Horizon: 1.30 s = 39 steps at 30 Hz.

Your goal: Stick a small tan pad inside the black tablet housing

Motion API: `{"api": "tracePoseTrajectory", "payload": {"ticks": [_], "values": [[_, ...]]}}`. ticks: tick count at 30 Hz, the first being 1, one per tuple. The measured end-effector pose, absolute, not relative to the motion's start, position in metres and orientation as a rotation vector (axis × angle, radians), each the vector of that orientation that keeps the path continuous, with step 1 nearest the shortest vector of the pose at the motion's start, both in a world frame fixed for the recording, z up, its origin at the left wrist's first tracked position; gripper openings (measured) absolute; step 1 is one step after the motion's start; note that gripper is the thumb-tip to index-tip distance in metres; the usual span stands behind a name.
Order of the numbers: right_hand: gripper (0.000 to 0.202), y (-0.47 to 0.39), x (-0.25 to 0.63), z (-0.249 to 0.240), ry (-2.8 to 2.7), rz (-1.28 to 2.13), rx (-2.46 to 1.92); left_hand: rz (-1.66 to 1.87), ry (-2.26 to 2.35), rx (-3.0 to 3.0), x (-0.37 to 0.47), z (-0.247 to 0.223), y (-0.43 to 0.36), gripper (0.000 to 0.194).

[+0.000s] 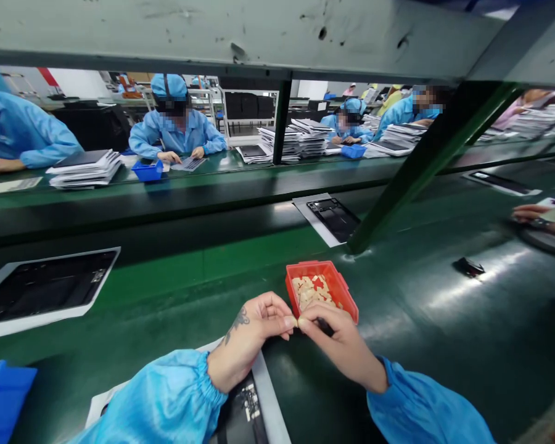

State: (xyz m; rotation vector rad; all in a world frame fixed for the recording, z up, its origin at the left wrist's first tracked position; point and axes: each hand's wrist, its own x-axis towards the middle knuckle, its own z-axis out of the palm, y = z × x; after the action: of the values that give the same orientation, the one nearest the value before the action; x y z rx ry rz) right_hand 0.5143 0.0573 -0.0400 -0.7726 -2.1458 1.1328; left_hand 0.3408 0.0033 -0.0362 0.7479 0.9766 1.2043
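Observation:
My left hand (252,330) and my right hand (340,342) meet fingertip to fingertip just in front of a small red tray (337,285). Between the fingertips sits a tiny pale piece (296,321); both hands pinch it. The red tray holds several small pale and red pieces. My right hand also seems to hold a thin dark tool, mostly hidden. Under my left forearm lies a dark panel in a white frame (259,401), partly covered by my blue sleeves.
Another framed dark panel (41,287) lies on the green belt at left, one more (330,216) further back. A blue bin (2,394) sits bottom left. A green post (398,191) slants up right. A small dark part (467,267) lies right. Co-workers sit opposite with panel stacks; another person's hand (536,216) works far right.

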Motion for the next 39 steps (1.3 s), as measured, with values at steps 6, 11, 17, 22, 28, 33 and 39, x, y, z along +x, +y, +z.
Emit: {"api": "tracePoseTrajectory", "payload": {"ticks": [6, 11, 17, 22, 28, 33, 39], "values": [[0.02, 0.073, 0.534, -0.048, -2.089, 1.079, -0.844, 1.226, 1.106, 0.951, 0.362, -0.041, 0.025, 0.026], [0.017, 0.078, 0.54, -0.047, -2.064, 1.08, -0.833, 1.19, 1.13, 1.016, 0.372, -0.048, 0.034, 0.026], [0.02, 0.08, 0.543, -0.05, -1.999, 1.145, -0.876, 1.187, 0.952, 0.895, 0.366, -0.048, 0.041, 0.019], [0.029, 0.083, 0.545, -0.058, -1.704, 1.076, -1.155, 1.275, 1.322, 1.15, 0.36, -0.057, 0.054, 0.024], [0.03, 0.081, 0.543, -0.059, -1.686, 1.062, -1.154, 1.152, 1.525, 1.756, 0.362, -0.067, 0.066, 0.019], [0.029, 0.082, 0.543, -0.06, -1.721, 1.095, -1.114, 1.158, 1.345, 1.847, 0.364, -0.067, 0.067, 0.037], [0.029, 0.08, 0.541, -0.059, -1.826, 1.181, -1.034, 1.131, 1.094, 1.266, 0.36, -0.05, 0.058, 0.02]]}}
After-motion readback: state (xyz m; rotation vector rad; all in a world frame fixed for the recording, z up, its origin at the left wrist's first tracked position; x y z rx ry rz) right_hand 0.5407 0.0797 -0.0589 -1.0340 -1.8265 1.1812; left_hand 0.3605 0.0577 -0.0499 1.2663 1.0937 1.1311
